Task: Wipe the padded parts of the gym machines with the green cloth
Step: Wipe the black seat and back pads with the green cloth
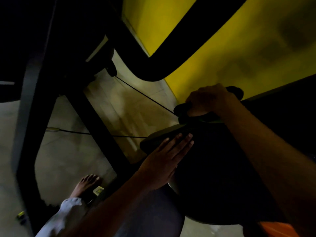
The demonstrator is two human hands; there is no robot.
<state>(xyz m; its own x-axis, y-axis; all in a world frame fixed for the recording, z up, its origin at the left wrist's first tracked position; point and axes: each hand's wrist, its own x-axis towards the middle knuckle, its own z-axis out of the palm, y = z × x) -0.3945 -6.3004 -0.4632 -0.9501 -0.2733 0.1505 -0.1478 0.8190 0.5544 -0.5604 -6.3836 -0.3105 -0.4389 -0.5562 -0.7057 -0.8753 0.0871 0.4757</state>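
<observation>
A person leans over a dark padded seat (213, 168) of a gym machine in a dim room, both bare arms reaching in from the lower edge of the view. The left hand (166, 161) lies flat on the near left edge of the pad, fingers (186, 141) straight, close together and pointing up and to the right, holding nothing. The right hand (207, 100) is curled down over the pad's far edge, fingers bent around a dark bundle; only a thin bright strip of the green cloth (211, 120) shows beneath the palm, its long axis running left to right along that far edge. How much of the dark bundle is cloth cannot be told. The pad itself is nearly black, its right side lost in shadow and its outline hard to follow. The black machine frame (95, 106) crosses the left and centre, with a thin cable (145, 95) slanting toward the right hand. A yellow wall (222, 53) fills the upper right. A bare foot (87, 183) stands on the pale floor (68, 159) below the frame.
</observation>
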